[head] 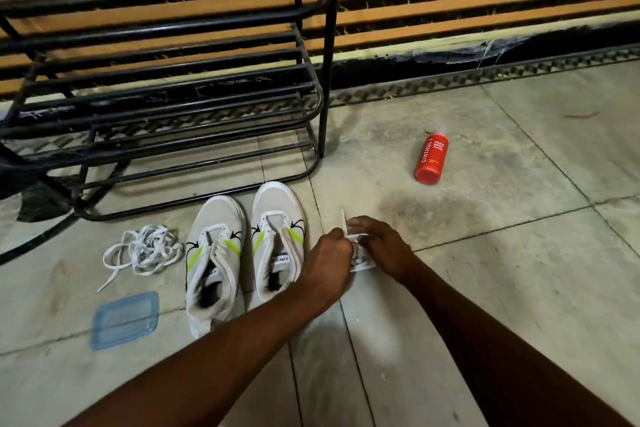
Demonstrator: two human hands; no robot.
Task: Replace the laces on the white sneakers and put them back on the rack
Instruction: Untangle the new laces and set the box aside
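While I watch through the head camera, the left hand (pixel 329 255) and right hand (pixel 379 246) meet just to the right of the sneakers (pixel 277 215), low over the floor (pixel 502 288), with a small white bundle of laces (pixel 361 263) caught between them. On both hands the fingers are curled in and pinching the bundle, the left from its near side and the right closing over its top. One flat lace end pokes up out of the grip, on the side of the hands away from me. Part of the bundle is hidden by the knuckles, so I cannot tell how it is wrapped. The sneakers stand side by side on the floor, toes pointing away from me, white with green stripes, and unlaced as far as I can make out. Just beyond their toes stands the black metal rack (pixel 166 87), its lowest bars near but not touching them. Just left of the sneakers lies a loose tangle of white laces (pixel 145 250). Nearer me on that same left side lies a flat blue lid (pixel 126 319). Well to the right of the sneakers and farther off, a red bottle (pixel 431 158) lies on its side.
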